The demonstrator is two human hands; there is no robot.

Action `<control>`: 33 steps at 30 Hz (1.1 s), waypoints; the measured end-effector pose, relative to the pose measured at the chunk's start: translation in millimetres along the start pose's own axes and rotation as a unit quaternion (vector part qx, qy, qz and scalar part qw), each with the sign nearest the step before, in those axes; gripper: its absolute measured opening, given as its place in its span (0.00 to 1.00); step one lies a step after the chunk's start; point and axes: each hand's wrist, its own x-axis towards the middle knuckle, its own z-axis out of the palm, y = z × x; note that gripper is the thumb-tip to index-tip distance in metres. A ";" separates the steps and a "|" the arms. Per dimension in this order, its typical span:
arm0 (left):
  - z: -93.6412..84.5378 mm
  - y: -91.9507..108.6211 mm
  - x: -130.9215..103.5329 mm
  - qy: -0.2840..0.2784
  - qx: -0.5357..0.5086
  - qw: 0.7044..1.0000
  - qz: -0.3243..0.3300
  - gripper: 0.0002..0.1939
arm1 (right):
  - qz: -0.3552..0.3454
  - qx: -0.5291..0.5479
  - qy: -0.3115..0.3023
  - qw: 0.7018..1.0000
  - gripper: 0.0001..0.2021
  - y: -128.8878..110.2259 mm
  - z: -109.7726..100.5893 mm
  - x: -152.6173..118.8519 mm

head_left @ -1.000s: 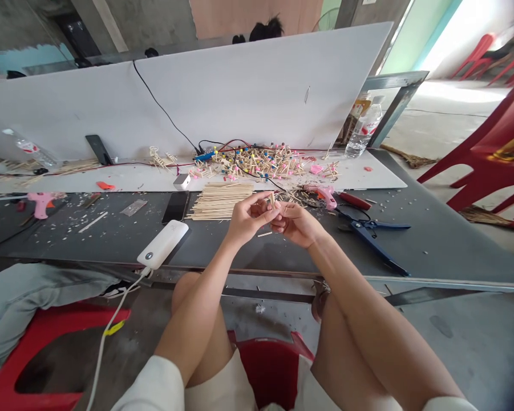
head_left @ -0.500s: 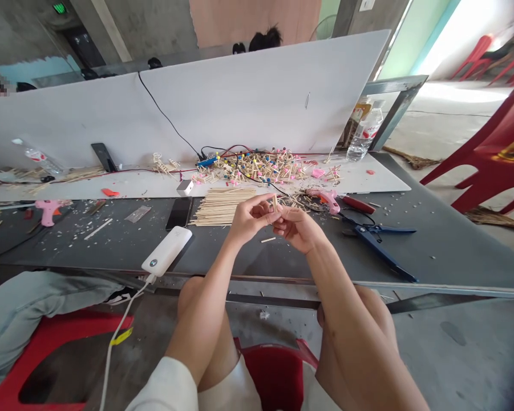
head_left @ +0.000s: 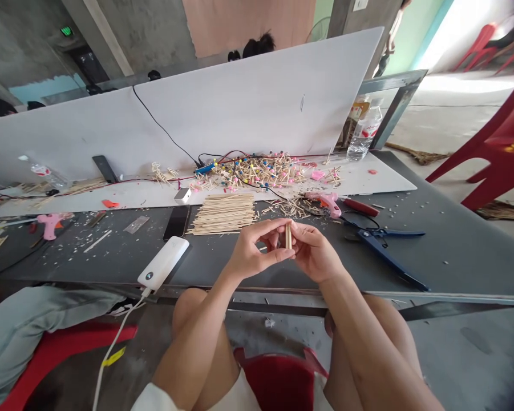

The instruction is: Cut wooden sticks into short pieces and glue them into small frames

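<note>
Between my two hands, above the grey table, stands a small bundle of short wooden sticks (head_left: pixel 288 236), roughly upright. My left hand (head_left: pixel 259 244) grips it from the left, the thumb at its lower end and a finger at its top. My right hand (head_left: pixel 314 248) is closed on its right side, fingertips pressed against the wood; some of those fingers are hidden. Just behind my left hand lies a row of long wooden sticks (head_left: pixel 222 214). Short stick offcuts (head_left: pixel 293 208) are scattered behind the bundle.
A heap of sticks with coloured ends (head_left: pixel 257 170) lies at the back by a white board (head_left: pixel 239 108). To the right are a pink glue gun (head_left: pixel 331 204) and blue-handled cutters (head_left: pixel 393 260). Leftward are a white power bank (head_left: pixel 163 264), a dark phone (head_left: pixel 177 222) and another person's leg (head_left: pixel 47 325).
Both hands have come lower and slightly right, nearer to me, with the stick bundle between them. More of the bundle shows now. The view has shifted a little.
</note>
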 end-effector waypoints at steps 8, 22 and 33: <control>3.8 -9.0 1.9 0.000 0.016 1.000 -0.010 0.27 | 0.000 0.016 0.017 1.000 0.14 3.9 -1.3 4.0; 1.3 -28.0 4.3 0.147 0.235 0.960 0.050 0.27 | -0.010 -0.178 0.113 0.977 0.19 -2.4 -10.2 2.3; -0.9 -39.6 -2.2 0.133 0.332 0.932 0.066 0.25 | -0.056 -0.255 0.129 0.957 0.14 9.9 -10.0 6.9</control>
